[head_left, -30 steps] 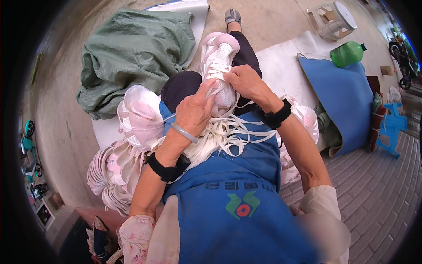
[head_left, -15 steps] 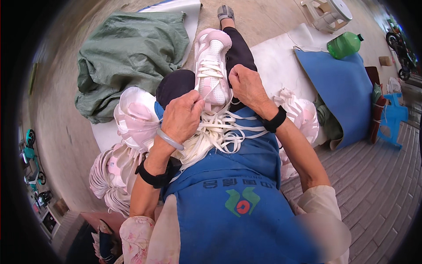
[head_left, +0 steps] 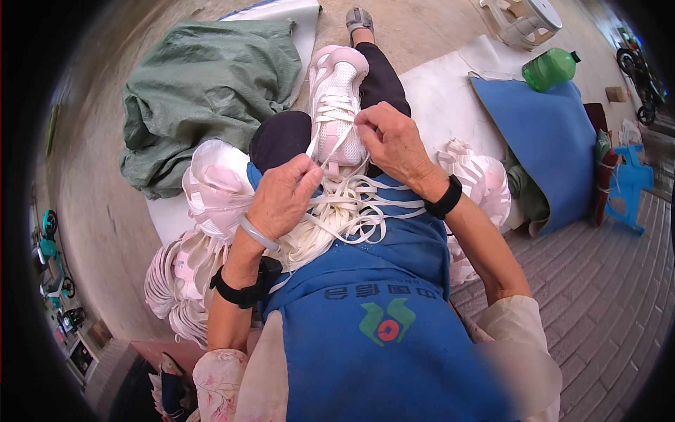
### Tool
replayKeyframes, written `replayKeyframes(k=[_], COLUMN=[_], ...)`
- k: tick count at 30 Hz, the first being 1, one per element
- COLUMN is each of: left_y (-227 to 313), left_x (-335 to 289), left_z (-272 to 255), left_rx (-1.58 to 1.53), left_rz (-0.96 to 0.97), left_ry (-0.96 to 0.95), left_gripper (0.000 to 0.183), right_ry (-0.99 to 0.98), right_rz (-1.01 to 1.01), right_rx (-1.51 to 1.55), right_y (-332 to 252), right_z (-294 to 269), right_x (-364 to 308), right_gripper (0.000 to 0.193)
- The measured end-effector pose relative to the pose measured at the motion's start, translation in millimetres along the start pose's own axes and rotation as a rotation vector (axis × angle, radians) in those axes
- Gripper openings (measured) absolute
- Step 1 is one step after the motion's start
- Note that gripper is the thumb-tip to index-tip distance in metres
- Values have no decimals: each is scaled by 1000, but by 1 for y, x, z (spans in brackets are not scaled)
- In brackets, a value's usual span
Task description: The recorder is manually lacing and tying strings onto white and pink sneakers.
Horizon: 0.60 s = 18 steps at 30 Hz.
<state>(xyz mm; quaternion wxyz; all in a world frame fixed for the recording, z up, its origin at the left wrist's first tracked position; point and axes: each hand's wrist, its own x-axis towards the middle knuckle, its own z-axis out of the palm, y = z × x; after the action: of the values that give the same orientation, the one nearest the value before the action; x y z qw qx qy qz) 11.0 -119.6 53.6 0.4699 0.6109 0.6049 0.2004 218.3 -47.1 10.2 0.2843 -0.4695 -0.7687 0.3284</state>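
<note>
A pink and white sneaker (head_left: 339, 77) lies lengthwise between my thighs, toe away from me, with cream laces crossed over its front. My left hand (head_left: 285, 193) is closed in a pinch on a flat cream shoelace (head_left: 312, 145), left of the shoe's near end. On the other side my right hand (head_left: 397, 144) also pinches lace, its fingertips close by the shoe's right edge. What lies inside each pinch is partly hidden by the fingers. A loose heap of cream shoelaces (head_left: 337, 218) rests on my blue apron (head_left: 365, 274), just below the shoe.
Bundled pink-white shoe parts sit at my left (head_left: 216, 186) and right (head_left: 481, 183). A green woven sheet (head_left: 211, 98) lies far left. Far right are a blue mat (head_left: 545, 148), a green bottle (head_left: 550, 69), a white stool (head_left: 524, 24) and a blue plastic stool (head_left: 626, 186).
My right hand has moved left and slightly down, closer to the shoe. My left hand has shifted a little left and down, with a lace strand now stretched up from it.
</note>
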Motion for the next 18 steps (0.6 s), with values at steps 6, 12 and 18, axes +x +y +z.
replayKeyframes(k=[6,12,18], left_y=[21,-11,-55], left_x=[-6,-25,-77], left_z=[17,-39,-153], left_rx=[-111,-1114,-1536], left_rz=[126,-91,510], left_ry=[-18,46,193], left_gripper=[22,31,64], right_ry=[-280,-71,102], right_rz=[-309,-262,241], right_rx=[-107,-55,844], right_y=[-32,-42,-57], right_z=[-1,-58,-150], right_x=[-19,-11,-6], right_gripper=[27,11,15])
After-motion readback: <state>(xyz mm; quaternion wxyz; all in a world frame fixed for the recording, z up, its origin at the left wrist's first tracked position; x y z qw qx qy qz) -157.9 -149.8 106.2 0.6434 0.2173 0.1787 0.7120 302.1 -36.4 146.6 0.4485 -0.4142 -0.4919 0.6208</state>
